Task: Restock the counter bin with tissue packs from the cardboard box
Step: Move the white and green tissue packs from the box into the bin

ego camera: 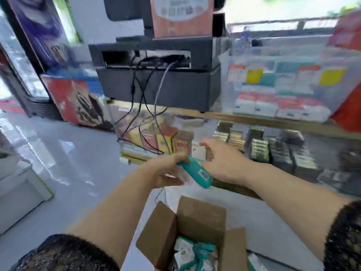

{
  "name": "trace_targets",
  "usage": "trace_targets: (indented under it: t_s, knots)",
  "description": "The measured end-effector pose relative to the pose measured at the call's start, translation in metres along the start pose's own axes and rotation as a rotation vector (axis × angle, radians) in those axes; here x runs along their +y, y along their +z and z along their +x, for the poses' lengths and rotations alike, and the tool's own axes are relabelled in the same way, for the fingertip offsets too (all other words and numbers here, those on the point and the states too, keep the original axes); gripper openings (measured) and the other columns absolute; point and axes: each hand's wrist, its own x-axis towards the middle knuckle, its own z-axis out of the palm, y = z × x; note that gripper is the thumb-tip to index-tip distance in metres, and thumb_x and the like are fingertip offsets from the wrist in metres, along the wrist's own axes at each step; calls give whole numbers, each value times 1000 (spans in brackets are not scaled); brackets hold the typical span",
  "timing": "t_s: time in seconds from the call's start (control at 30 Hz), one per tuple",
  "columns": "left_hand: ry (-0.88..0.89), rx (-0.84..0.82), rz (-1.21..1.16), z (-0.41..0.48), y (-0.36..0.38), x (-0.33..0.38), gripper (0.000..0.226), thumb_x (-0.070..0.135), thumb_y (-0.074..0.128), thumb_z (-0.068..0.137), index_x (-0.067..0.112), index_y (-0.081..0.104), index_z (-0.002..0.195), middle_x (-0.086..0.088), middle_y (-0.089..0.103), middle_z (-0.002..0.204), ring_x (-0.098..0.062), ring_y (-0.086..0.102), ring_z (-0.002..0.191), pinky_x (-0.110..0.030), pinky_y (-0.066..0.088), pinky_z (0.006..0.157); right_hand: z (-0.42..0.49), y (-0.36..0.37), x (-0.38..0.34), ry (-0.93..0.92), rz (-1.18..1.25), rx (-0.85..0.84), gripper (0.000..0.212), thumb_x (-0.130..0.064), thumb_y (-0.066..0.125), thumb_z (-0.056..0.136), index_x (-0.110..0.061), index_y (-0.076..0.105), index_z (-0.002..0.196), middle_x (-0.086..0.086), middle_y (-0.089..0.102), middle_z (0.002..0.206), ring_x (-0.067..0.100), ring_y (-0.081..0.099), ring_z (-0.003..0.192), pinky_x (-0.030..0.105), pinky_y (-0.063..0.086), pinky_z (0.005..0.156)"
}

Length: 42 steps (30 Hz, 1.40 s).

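pinching a teal tissue pack (197,171) above the cardboard box (197,229), left hand (166,169); right hand (220,159) fingers seemingly spread.

Small shop interior, daylit, blurred.
Glossy pale floor (64,149) at left, glass-door fridge (21,71) beyond; wooden counter (259,120) across the middle, black machine (158,83) on top, cables (144,106) hanging down; bright window (283,10) behind, upper right.

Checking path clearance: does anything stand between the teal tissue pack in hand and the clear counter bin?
Nothing visible blocks it. The left hand holds the teal tissue pack in open air; the clear counter bin sits above and right, beside the black machine.
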Motion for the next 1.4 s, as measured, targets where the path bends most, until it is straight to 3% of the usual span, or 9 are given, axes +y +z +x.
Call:
trace_targets:
  t_s: [0.2, 0.43, 0.6, 0.67, 0.73, 0.83, 1.07, 1.23, 1.4]
  knots:
    - [309, -152, -175, -122, 1, 128, 10, -2, 49, 83, 2, 57, 86, -18, 57, 95, -24, 65, 73, -33, 58, 62, -15, -147, -77, -127, -14, 177, 64, -23, 63, 80, -20, 39, 139, 6, 50, 133, 19, 49, 118, 22, 35, 90]
    - [566, -343, -227, -183, 10, 226, 54, -26, 42, 70, 11, 47, 110, -18, 56, 108, -25, 60, 86, -26, 57, 57, -15, -264, -126, -112, 26, 62, 84, -20, 74, 63, -30, 34, 135, -2, 43, 126, 13, 47, 107, 28, 43, 89]
    - [595, -485, -207, -178, 14, 279, 67, -32, 34, 74, 13, 46, 123, -24, 52, 131, -37, 57, 116, -41, 51, 88, 8, -307, -133, -82, -54, 8, 78, -24, 80, 58, -31, 37, 124, -7, 49, 121, 14, 52, 106, 31, 50, 87]
    - [611, -519, -198, -170, 22, 297, 65, -31, 35, 74, 16, 49, 117, -25, 51, 131, -35, 59, 110, -36, 57, 77, 20, -323, -130, -45, -91, 23, 73, -25, 80, 58, -31, 40, 119, -7, 51, 119, 15, 54, 104, 36, 52, 89]
    - [619, -541, -190, -161, 32, 312, 68, -30, 38, 73, 18, 48, 120, -24, 52, 129, -32, 62, 104, -30, 56, 63, 30, -340, -123, -7, -113, 48, 67, -23, 80, 59, -32, 43, 113, -8, 53, 114, 14, 55, 103, 37, 52, 87]
    - [593, -555, -248, -142, 51, 331, 80, -28, 44, 73, 19, 40, 137, -21, 52, 127, -38, 59, 111, -33, 57, 70, 44, -364, -103, 23, -101, 109, 63, -24, 81, 57, -34, 45, 107, -12, 54, 107, 9, 57, 94, 25, 51, 72]
    - [578, -457, -277, -102, 89, 352, 84, -16, 55, 78, 26, 31, 146, -5, 58, 110, -22, 67, 92, -35, 54, 78, 95, -392, -17, 128, -122, 281, 59, -24, 78, 65, -30, 38, 108, -11, 48, 99, 4, 55, 82, 10, 40, 54]
    - [562, -377, -295, -79, 103, 353, 73, -9, 57, 81, 25, 39, 143, -7, 57, 117, -25, 60, 111, -38, 55, 83, 149, -363, 51, 135, -164, 178, 59, -23, 76, 65, -28, 34, 107, -1, 53, 103, 18, 60, 84, 29, 57, 61]
    - [564, -309, -316, -59, 110, 354, 68, -7, 57, 81, 27, 45, 139, -1, 57, 119, -25, 58, 112, -39, 54, 87, 197, -316, 92, 103, -316, 83, 61, -29, 73, 65, -26, 35, 112, -2, 50, 106, 19, 50, 87, 31, 44, 68]
